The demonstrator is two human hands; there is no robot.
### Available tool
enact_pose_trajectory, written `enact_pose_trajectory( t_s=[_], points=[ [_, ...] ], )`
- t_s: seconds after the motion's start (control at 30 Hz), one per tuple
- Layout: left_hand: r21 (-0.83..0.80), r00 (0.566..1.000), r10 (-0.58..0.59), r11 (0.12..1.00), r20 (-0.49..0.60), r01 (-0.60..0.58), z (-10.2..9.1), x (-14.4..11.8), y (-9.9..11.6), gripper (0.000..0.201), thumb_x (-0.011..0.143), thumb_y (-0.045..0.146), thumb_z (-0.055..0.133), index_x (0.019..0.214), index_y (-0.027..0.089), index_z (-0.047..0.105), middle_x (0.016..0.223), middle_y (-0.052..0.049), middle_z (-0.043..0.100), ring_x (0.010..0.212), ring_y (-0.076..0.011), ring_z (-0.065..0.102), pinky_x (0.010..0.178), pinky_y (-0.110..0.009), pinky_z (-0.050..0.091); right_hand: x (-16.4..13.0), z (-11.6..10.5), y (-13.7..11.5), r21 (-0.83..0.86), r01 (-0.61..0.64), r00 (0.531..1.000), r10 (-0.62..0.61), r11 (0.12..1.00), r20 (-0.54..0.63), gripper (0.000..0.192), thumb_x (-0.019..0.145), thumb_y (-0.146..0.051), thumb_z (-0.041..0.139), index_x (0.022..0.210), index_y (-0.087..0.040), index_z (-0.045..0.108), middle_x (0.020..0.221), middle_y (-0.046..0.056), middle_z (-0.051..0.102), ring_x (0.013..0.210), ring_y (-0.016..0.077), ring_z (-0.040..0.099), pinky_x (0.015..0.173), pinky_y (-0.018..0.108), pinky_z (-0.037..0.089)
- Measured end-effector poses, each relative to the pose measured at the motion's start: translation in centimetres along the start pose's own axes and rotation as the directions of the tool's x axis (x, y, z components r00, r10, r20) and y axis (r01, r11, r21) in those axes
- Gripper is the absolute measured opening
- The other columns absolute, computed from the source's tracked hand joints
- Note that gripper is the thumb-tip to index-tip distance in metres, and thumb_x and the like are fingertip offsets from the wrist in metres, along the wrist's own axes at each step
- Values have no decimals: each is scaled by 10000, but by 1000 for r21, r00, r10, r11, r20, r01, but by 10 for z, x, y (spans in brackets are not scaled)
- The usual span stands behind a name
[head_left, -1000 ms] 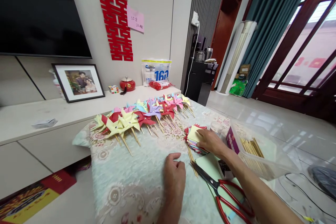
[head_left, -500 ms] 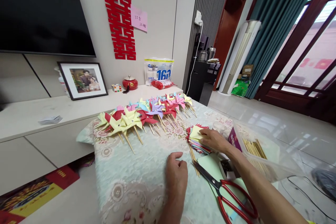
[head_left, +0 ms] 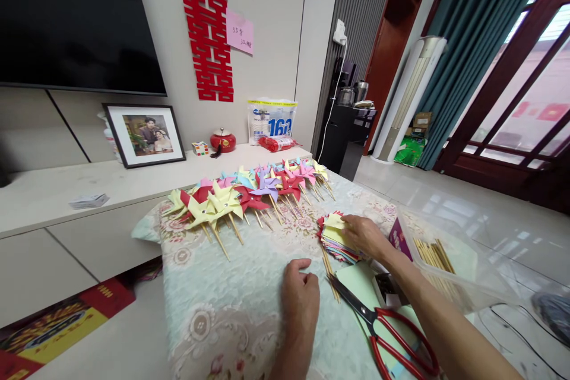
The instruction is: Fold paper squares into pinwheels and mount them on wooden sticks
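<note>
Leftward, you have multicoloured paper pinwheels on wooden sticks across the floral, cloth-covered bench. Next, your left hand is loosely curled, thumb apart. Rightward sits the stack of square coloured papers, your right hand touching its top; whether it pinches a sheet, you cannot tell.

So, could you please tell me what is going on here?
A person's right hand touches the yellow sheet on top of a stack of coloured paper. The left hand, loosely curled, is over the tablecloth, holding nothing visible. Paper pinwheels lie farther back, and red-handled scissors lie nearer the person.
</note>
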State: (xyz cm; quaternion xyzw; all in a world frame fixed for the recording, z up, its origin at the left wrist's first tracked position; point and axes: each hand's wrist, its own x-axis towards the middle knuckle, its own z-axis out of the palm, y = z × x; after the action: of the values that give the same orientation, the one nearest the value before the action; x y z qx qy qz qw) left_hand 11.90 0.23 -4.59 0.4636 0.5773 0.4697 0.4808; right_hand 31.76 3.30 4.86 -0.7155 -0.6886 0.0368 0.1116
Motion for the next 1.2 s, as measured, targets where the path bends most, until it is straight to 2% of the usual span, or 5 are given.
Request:
enact_pose_trajectory(
  t_s=[0.47, 0.7, 0.97, 1.1, 1.2],
  points=[
    [7, 1000, 1, 1000, -7, -1, 1, 1, -1, 250, 680, 63, 610, 875, 214, 650, 627, 35, 583, 579, -162, 583, 571, -257, 437, 5, 12, 17, -58, 46, 995, -51, 997, -89, 649, 734, 77, 452, 1298, -187, 631, 1125, 103, 680, 973, 201, 658, 806, 251, 431],
    [-5, 999, -43, 999, 18, 43, 0, 1, 1, 254, 689, 66, 615, 897, 209, 644, 574, 53, 555, 561, -157, 585, 571, -251, 442, 4, 4, 16, -21, 31, 967, -35, 999, -252, 525, 834, 16, 421, 1281, -169, 624, 1110, 122, 679, 972, 239, 656, 848, 310, 466],
    [-226, 980, -192, 953, 59, 200, -16, 11, 18, 288, 701, 84, 543, 968, 147, 628, 719, -10, 645, 547, -135, 590, 515, -247, 455, -33, 2, -55, 148, 292, 872, -199, 945, -447, 372, 881, -59, 475, 1186, -193, 640, 1082, 104, 691, 1003, 252, 643, 892, 364, 485],
    [-283, 993, -113, 954, -34, 99, -48, 22, 24, 339, 682, 82, 550, 998, 138, 660, 968, -94, 712, 714, -162, 653, 611, -266, 505, -63, 29, -97, 205, 394, 887, -313, 896, -338, 413, 897, -23, 436, 1205, -224, 623, 1131, 103, 684, 1036, 250, 614, 899, 392, 446],
    [-111, 999, 6, 994, -54, -12, -74, 25, 17, 444, 640, 15, 542, 1038, 147, 689, 1034, -102, 717, 862, -190, 660, 740, -287, 524, -78, 47, -110, 244, 450, 887, -397, 859, -237, 423, 865, -28, 486, 1220, -217, 615, 1152, 104, 686, 1075, 254, 600, 974, 446, 382]
  ],
)
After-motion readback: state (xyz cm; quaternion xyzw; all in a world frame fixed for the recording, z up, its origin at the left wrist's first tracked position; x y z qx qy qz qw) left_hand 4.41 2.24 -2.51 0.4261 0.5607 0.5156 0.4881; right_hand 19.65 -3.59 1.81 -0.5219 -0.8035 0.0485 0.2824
